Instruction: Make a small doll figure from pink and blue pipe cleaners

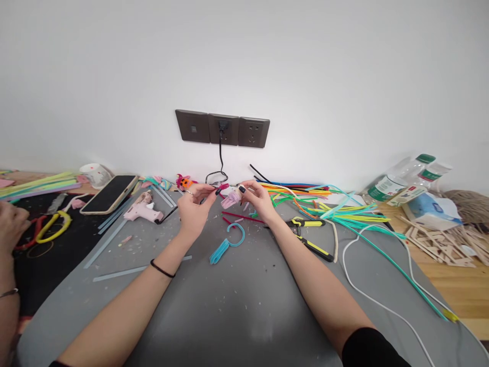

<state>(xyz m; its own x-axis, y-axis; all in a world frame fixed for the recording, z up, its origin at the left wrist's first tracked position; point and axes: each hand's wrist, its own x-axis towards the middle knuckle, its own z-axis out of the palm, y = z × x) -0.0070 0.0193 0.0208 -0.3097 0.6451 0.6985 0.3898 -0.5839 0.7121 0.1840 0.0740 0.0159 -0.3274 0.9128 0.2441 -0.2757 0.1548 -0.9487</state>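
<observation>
Both of my hands are raised together over the grey mat [237, 300]. My left hand [195, 206] pinches the dark pink end of a small pipe-cleaner piece [224, 187]. My right hand [256, 198] pinches the same piece from the right, where a pale pink fuzzy bundle [230, 201] hangs between the fingers. Below the hands lie a red pipe cleaner [240, 217] and a blue bent pipe-cleaner shape [227, 244] on the mat.
A pink glue gun [143, 212] and a phone [110, 193] lie left. Yellow-black pliers [310, 243], a heap of coloured pipe cleaners [328, 201], a white cord [367, 290], bottles [405, 178] and wooden sticks [443, 242] lie right. Another person's hand [11, 224] is at far left.
</observation>
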